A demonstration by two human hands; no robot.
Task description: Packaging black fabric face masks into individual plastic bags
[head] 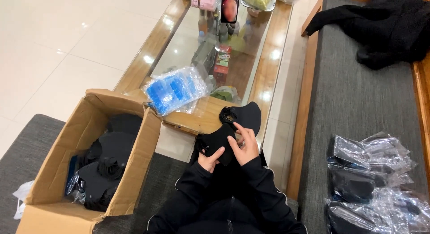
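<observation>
An open brown cardboard box (67, 171) sits at eight o'clock, holding black fabric pieces. At eleven o'clock from centre, a clear plastic bag of blue items (177, 89) lies on the table edge. A pile of crinkled clear plastic packets with dark contents (374, 184) rests at four o'clock on the grey seat. At twelve o'clock stand a pink packet (205, 0) and a small red-and-green carton (222, 63).

box (58, 171) left of table (210, 117); bagged packs (371, 184) right
</observation>
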